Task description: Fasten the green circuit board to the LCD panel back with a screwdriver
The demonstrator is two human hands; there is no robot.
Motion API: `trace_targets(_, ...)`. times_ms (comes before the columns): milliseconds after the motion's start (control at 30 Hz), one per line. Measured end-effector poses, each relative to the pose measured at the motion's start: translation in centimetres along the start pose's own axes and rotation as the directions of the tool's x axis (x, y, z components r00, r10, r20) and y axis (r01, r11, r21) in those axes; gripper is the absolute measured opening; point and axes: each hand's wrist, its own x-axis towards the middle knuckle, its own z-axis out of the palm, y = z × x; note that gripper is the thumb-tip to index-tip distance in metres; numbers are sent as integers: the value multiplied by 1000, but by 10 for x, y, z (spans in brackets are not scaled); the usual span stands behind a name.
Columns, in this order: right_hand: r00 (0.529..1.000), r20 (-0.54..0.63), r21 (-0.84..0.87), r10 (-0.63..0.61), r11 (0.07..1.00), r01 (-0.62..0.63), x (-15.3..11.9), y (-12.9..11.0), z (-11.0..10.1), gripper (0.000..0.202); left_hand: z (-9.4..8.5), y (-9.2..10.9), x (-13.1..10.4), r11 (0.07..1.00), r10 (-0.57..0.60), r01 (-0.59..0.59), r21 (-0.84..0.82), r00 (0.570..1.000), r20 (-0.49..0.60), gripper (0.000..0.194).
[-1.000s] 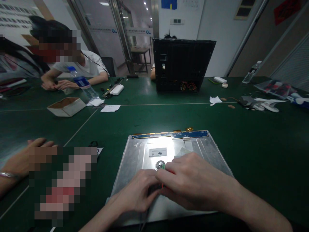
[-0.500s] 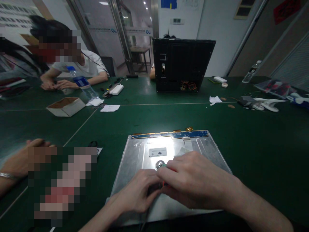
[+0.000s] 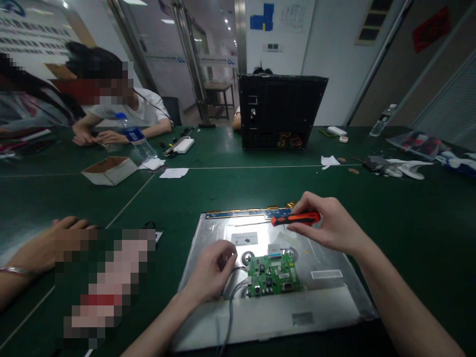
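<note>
I'm gripping driver over panel, right hand; left hand sitting half-curled beside board, can't tell if holding anything.

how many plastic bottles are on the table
2. One bottle is just beyond the open box on the left; another is at far right. More could hide behind the black panel.

We count: our two hands, one screwdriver, one green board, one blue board, one panel, two bottles.
</note>
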Motion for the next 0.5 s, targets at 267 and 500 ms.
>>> trace_targets(267,919,-53,446,390,833,-327,-39,71,40,24,-8,-6,26,1000,11,-11,-3,999,53,18)
trace_targets(500,888,-68,557,455,755,-344,-46,85,54,35,9,-10,47,987,-39,13,158,985,166,16)
